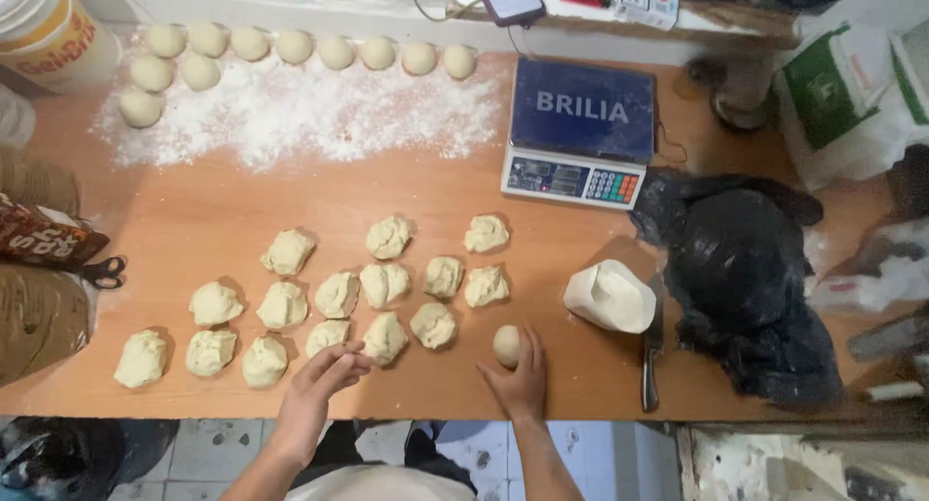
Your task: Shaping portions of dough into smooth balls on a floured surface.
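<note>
Down at the table's near edge, the right hand cups a small dough ball, fingers curled against its side. Soft and light, it likely dents easily, so a cradling palm suits. The left hand hovers spread, apparently empty, beside rough dough pieces.

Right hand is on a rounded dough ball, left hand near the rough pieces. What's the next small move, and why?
Probably finish rolling the dough ball under the right hand; it already looks smooth. Meanwhile the left hand hovers beside a rough piece, so picking that up seems to follow.
</note>
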